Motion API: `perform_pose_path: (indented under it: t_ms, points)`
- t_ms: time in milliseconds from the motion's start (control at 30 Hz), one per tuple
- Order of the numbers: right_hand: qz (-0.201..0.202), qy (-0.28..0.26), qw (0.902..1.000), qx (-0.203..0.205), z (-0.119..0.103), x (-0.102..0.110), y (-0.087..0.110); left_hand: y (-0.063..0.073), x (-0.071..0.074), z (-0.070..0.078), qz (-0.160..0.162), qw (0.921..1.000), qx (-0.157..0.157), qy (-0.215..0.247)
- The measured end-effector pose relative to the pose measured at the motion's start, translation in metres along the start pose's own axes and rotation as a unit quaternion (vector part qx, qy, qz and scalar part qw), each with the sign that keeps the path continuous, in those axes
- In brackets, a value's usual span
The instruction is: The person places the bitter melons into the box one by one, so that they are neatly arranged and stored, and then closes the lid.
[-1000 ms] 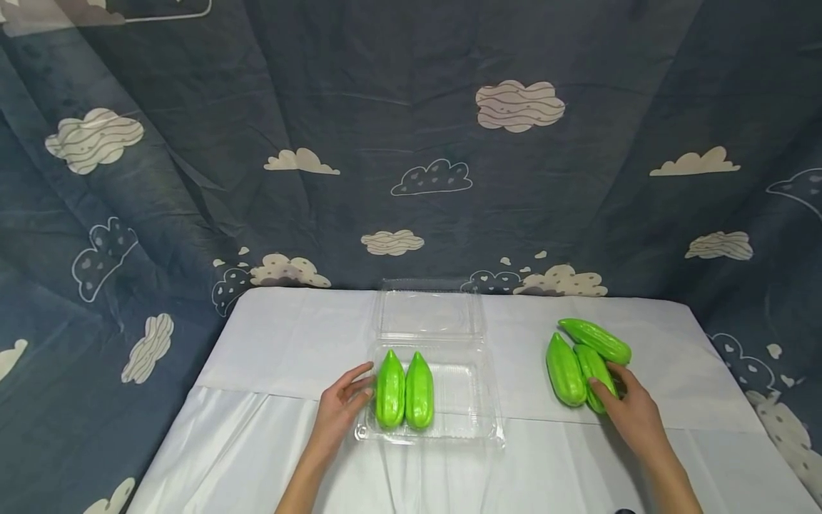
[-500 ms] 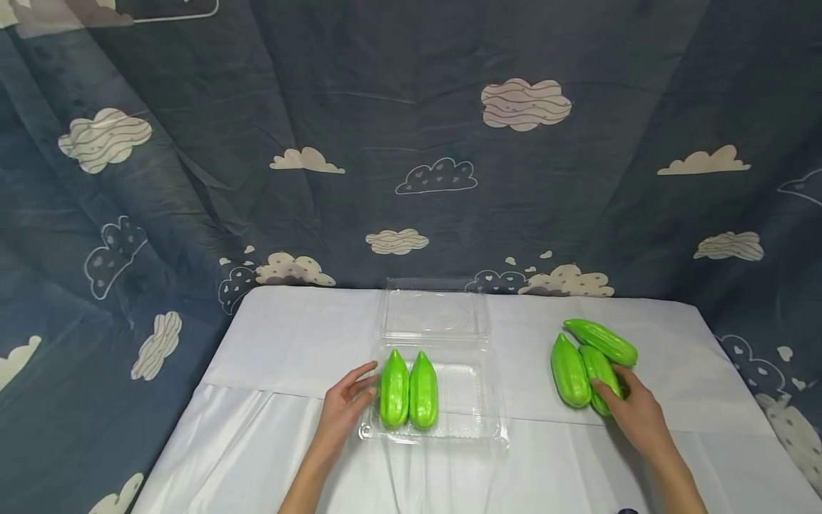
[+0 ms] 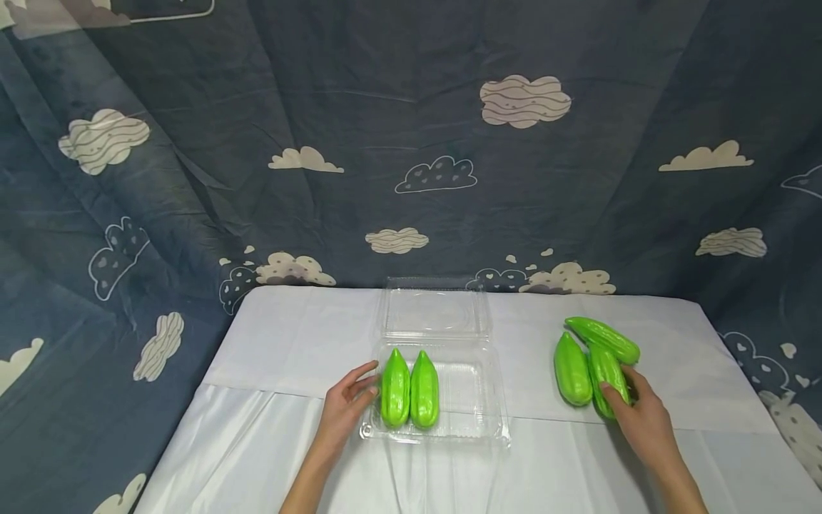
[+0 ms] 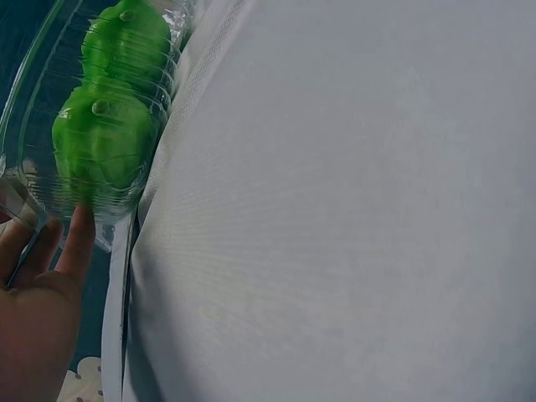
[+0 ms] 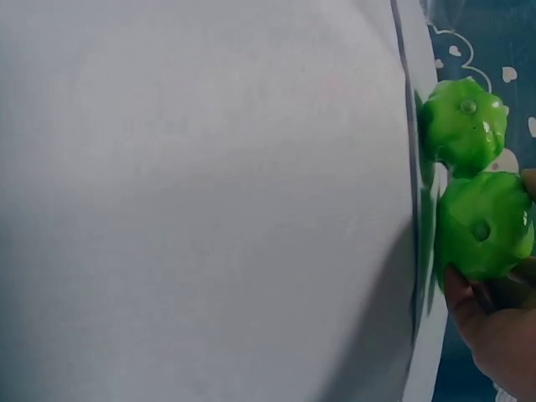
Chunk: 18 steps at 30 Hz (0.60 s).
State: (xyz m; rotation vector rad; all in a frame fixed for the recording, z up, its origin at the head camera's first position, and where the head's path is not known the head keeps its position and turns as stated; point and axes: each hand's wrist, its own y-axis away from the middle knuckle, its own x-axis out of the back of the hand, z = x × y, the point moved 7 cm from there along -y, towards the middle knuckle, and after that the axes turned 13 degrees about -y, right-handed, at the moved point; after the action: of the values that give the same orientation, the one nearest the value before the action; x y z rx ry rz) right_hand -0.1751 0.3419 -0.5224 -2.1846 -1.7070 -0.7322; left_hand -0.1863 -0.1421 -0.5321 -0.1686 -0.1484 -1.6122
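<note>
A clear plastic clamshell box (image 3: 472, 385) stands with its lid back, two glossy green bitter melons (image 3: 395, 389) side by side in its left half. My left hand (image 3: 347, 403) is at the box's left wall, its fingers extended; in the left wrist view a fingertip (image 4: 81, 219) meets the plastic. On the right, my right hand (image 3: 644, 417) holds a bitter melon (image 3: 606, 375) between thumb and fingers. Another bitter melon (image 3: 573, 370) lies to its left, and one more (image 3: 604, 338) slants behind its tip. The right wrist view shows the held melon's rounded end (image 5: 481, 226).
A white cloth (image 3: 289, 335) covers the table. The box's hinged lid (image 3: 435, 314) lies toward the back edge. Behind and at the sides hangs a dark blue curtain (image 3: 359, 93) printed with clouds.
The right hand has shifted slightly right with the melon it holds, and the gap to the melon on its left has widened. The left hand stays at the box.
</note>
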Motion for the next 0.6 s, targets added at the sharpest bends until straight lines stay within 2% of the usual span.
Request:
perform_pose_path:
  t_ms: [400,600]
  points:
    - [0.054,-0.017,0.9974,0.046,-0.024,0.002,0.011,0.0,0.0,-0.002,-0.004,1.0,0.007,-0.006]
    - [0.075,-0.025,0.9954,0.053,-0.031,-0.001,0.015,-0.001,0.0,-0.002,-0.003,0.9999,-0.001,-0.011]
